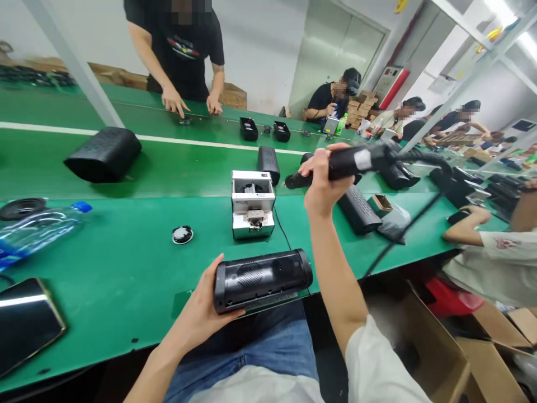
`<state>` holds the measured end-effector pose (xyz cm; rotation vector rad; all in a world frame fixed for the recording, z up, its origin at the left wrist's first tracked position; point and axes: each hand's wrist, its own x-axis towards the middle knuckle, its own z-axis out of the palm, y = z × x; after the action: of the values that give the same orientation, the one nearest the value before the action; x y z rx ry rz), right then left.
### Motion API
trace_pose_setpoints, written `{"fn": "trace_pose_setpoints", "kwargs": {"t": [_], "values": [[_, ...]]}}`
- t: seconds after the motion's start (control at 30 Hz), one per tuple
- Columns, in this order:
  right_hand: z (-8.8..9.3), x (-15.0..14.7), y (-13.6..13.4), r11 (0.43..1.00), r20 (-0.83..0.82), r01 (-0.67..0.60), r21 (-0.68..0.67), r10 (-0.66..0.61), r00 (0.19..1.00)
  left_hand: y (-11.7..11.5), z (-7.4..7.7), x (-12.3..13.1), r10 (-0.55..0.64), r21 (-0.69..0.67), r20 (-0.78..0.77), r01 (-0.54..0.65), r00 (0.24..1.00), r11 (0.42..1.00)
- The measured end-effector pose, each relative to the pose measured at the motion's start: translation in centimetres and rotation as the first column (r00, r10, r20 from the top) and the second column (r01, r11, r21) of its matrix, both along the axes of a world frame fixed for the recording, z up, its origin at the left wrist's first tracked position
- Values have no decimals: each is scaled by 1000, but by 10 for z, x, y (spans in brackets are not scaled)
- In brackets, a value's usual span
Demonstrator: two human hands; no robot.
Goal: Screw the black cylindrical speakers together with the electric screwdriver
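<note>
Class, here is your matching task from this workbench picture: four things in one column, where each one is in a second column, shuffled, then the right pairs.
1 black speaker
2 power screwdriver
3 water bottle
4 silver box

A lying on its side, far left of the table
B raised above the table in the right hand
C standing mid-table, beyond the speaker
D gripped by the left hand at the near edge

Pairs: 1-D, 2-B, 3-A, 4-C

No lettering can be read anywhere. The chest print on the black T-shirt (184, 47) at upper left, the white label (363, 159) on the electric screwdriver (344, 163) and the red mark on the white sleeve (503, 246) at right are too blurred.
</note>
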<state>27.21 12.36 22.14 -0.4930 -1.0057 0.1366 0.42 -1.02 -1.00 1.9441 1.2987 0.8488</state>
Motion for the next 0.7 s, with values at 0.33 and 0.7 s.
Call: {"fn": "trace_pose_setpoints", "kwargs": {"t": [0.33,0.7], "values": [[11,-29,-18,951,153,-244,-190,274,949,0,-2,1,-45,-26,59,47,997,999],[-7,-66,17,896,133,-222,-383,292,947,0,-2,1,-78,-6,71,79,994,997]]}}
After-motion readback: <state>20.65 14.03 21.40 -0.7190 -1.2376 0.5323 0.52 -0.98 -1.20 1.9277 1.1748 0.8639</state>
